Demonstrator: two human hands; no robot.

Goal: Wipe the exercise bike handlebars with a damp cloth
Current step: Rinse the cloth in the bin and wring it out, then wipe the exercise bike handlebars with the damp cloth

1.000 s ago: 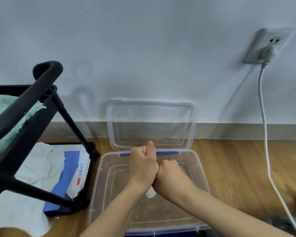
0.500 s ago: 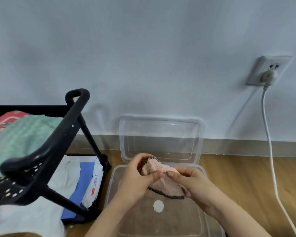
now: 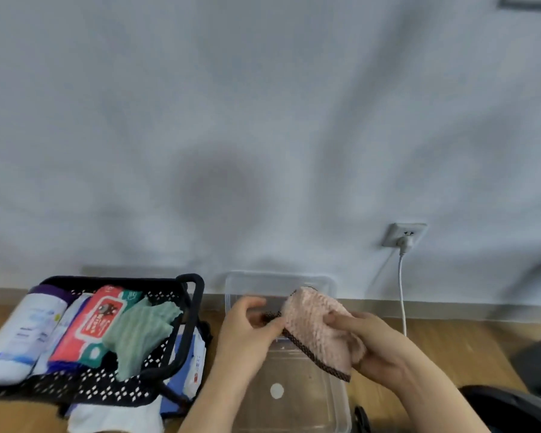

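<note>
Hands: my left hand [image 3: 247,334] pinches, my right hand [image 3: 380,350] grips the fluffy pink brown-edged cloth [image 3: 317,323].
Done: cloth between my fingers.
Left: all the wiping, I think.

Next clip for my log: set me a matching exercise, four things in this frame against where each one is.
Things
1. pink cloth
2. green cloth
3. clear box
4. white plug

Places
A. in the wall socket
B. in the black basket
C. held by the left hand and right hand
D. open on the floor, beneath the hands

Pairs: 1-C, 2-B, 3-D, 4-A
</note>
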